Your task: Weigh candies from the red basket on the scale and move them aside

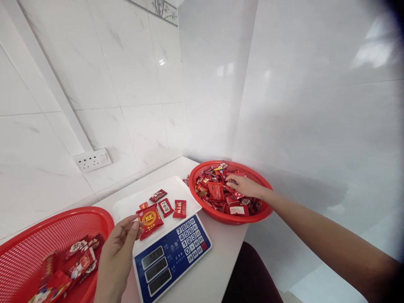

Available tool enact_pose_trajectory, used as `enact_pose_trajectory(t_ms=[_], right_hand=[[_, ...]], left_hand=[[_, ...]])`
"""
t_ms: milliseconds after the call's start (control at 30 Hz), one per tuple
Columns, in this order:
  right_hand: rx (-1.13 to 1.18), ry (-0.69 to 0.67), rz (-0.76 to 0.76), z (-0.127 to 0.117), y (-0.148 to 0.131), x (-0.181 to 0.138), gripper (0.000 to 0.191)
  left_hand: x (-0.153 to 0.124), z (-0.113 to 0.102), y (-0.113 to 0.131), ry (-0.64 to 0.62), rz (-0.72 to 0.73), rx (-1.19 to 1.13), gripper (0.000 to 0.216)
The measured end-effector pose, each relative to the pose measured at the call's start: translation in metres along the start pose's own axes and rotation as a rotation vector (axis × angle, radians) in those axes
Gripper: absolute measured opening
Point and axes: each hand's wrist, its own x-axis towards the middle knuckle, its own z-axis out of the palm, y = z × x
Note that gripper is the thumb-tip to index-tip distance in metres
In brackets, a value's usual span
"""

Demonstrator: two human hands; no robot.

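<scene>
My left hand [118, 248] hovers at the near-left edge of a white scale tray [132, 204], fingertips pinched on the corner of a large red snack packet [149, 220] lying on it. Three smaller red packets [166, 206] lie beside it on the tray. My right hand [241, 184] reaches into a red mesh basket [261, 212] heaped with red wrapped candies [217, 191], fingers curled down on the pile; what they grip is hidden.
The scale's blue front panel [172, 256] with keypad and displays faces me. A second red basket [47, 227] with several packets sits at the left. A wall socket [92, 160] is on the tiled wall. The table edge drops off at the right.
</scene>
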Motion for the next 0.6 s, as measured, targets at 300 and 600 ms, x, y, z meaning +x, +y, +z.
enact_pose_trajectory(t_ms=[300, 600], right_hand=[[0.219, 0.07, -0.028, 0.008, -0.071, -0.001, 0.032], [0.306, -0.019, -0.209, 0.045, -0.153, 0.017, 0.023]], left_hand=[[-0.004, 0.005, 0.001, -0.039, 0.066, -0.005, 0.049], [-0.007, -0.002, 0.009, -0.023, 0.105, 0.021, 0.044]])
